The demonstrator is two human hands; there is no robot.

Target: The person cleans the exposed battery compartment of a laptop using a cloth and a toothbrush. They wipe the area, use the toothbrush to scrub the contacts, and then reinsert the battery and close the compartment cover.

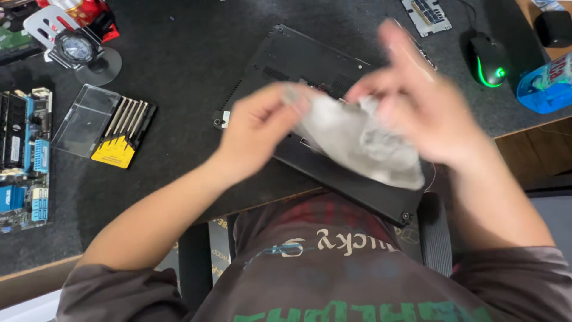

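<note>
A black laptop (286, 62) lies bottom side up on the dark desk mat (179, 59), its near corner hanging over the desk edge. Above it both hands hold a crumpled grey cloth (363, 146). My left hand (262, 128) pinches the cloth's left end. My right hand (417, 104), blurred by motion, grips its right end with some fingers spread upward. The cloth hides part of the laptop's base.
A screwdriver set in an open clear-lidded case (116, 128) lies left of the laptop. A computer mainboard (24, 161) sits at the far left, a small cooler fan (80, 50) behind it. A black mouse with green light (488, 59) and a blue bottle (545, 86) stand right.
</note>
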